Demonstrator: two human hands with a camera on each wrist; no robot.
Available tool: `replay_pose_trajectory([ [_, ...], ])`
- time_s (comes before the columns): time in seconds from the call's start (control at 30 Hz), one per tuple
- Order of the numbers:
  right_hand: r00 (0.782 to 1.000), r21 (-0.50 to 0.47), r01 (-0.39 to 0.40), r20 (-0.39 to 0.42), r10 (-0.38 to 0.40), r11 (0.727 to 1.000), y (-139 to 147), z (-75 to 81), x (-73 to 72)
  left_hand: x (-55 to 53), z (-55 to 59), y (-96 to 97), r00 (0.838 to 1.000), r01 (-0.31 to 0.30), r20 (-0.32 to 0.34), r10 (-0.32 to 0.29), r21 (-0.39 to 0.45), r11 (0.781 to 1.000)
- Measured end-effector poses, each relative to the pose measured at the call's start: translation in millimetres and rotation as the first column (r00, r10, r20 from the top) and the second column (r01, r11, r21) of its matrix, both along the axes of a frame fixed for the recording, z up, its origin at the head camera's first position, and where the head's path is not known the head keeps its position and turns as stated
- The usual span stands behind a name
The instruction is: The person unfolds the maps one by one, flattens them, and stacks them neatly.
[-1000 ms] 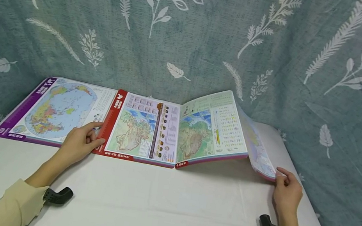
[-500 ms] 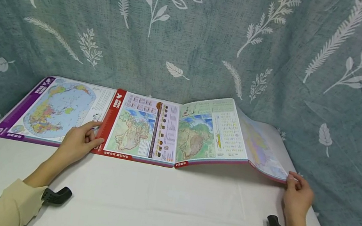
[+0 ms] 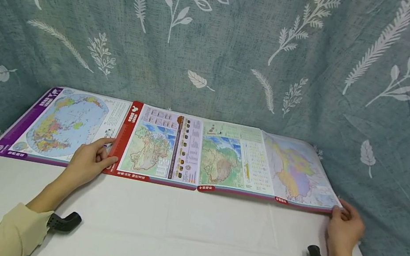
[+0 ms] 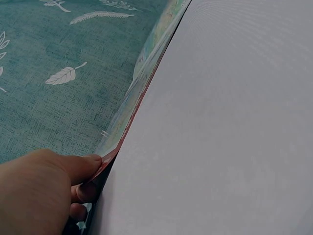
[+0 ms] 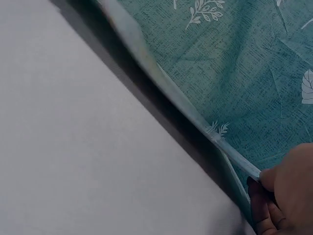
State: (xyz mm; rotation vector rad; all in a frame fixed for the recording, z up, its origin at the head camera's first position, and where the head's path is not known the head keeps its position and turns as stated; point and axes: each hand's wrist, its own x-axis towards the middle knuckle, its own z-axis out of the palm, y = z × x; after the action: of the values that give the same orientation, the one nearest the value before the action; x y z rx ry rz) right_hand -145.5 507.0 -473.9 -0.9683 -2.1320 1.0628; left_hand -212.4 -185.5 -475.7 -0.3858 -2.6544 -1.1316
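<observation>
A folding map [image 3: 161,148] with several panels stretches across the far part of the table, its red-edged left panel overlapping a purple-edged world map [image 3: 68,124]. At that red edge, my left hand [image 3: 89,161] pinches the near left corner, thumb on top and fingers underneath in the left wrist view. My right hand [image 3: 346,226] pinches the near right corner of the rightmost panel [image 3: 299,170]. In the right wrist view the map's near edge [image 5: 195,117] is lifted, with a dark gap beneath it.
A white cloth covers the table [image 3: 188,233]. Behind it hangs a teal curtain [image 3: 214,71] with white leaf prints, close to the maps' far edges. Black devices [image 3: 65,221] sit at both wrists, by the beige sleeves.
My right hand has moved right and slightly toward me, drawing the map's right panels out. The raised fold has come down nearly flat. The left hand has stayed almost in place.
</observation>
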Motion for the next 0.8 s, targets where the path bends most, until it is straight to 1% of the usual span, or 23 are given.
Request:
replay_pose_trajectory([
  [0.1,1.000,0.009,0.008,0.007,-0.008,1.000,2.6,0.2,0.9,-0.5,-0.1,-0.6,1.000,0.006,-0.016,-0.006,0.007,1.000],
  [0.2,1.000,0.025,0.018,0.006,-0.018,1.000,5.1,2.1,1.7,-1.4,0.2,-0.2,0.999,0.025,-0.043,-0.023,0.042,0.999],
  [0.3,0.999,0.035,0.034,-0.013,-0.033,0.999,7.9,3.8,2.1,-2.5,0.1,1.1,0.997,0.048,-0.065,-0.043,0.073,0.996],
  [0.37,0.999,0.034,0.037,-0.021,-0.036,0.999,9.3,4.1,2.7,-2.6,-0.1,2.4,0.996,0.052,-0.070,-0.047,0.070,0.996],
  [0.47,0.999,0.042,0.040,-0.018,-0.039,0.998,10.2,3.9,4.5,-3.2,-1.0,4.5,0.995,0.041,-0.087,-0.038,0.034,0.999],
  [0.53,0.999,0.075,0.044,0.003,-0.044,0.996,10.2,2.8,5.6,-3.0,-2.1,5.7,0.994,0.030,-0.103,-0.032,-0.021,0.999],
  [0.67,0.998,0.184,0.004,0.060,-0.015,0.983,6.7,0.5,5.4,-1.4,-4.7,6.5,0.990,0.007,-0.141,-0.023,-0.112,0.994],
  [0.73,0.996,0.242,-0.031,0.085,0.010,0.970,2.6,0.5,4.3,0.3,-5.4,6.1,0.987,-0.001,-0.160,-0.020,-0.128,0.992],
  [0.8,0.997,0.283,-0.051,0.077,0.030,0.958,-2.5,2.3,5.5,1.2,-5.2,6.2,0.985,-0.004,-0.174,-0.019,-0.126,0.992],
])
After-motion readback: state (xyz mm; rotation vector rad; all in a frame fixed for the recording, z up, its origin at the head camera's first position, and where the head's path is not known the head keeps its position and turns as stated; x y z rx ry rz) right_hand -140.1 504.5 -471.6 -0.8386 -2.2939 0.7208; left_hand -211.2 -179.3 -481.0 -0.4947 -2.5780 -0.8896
